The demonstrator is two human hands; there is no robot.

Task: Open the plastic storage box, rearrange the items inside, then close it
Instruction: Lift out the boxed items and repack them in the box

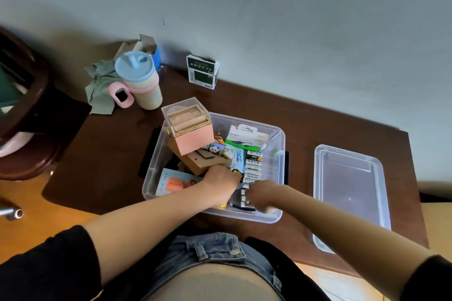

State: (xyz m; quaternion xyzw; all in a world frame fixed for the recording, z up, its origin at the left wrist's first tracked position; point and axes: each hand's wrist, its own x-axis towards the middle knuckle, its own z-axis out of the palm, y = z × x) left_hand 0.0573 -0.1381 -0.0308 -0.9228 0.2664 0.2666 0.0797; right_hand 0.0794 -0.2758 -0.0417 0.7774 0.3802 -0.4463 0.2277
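Observation:
The clear plastic storage box (278, 134) stands open on the dark wooden table, its clear lid (349, 186) lying flat to the right. Inside are a pink box with a clear top (193, 137), a brown cardboard piece (200, 161), a panda cube (215, 149), a green-and-white pack (244, 139), a row of batteries (253, 166) and a light blue card (173, 182). Both hands are down in the box. My left hand (220, 181) has its fingers curled among the items beside the batteries. My right hand (263, 194) is curled over small batteries near the front wall; what either holds is hidden.
At the back left stand a cup with a blue lid (139, 78), a pink object (122, 96), a grey-green cloth (100, 85) and an open carton (149, 49). A dark green carton (203, 72) stands by the wall. A dark wooden chair (27, 105) is at the left.

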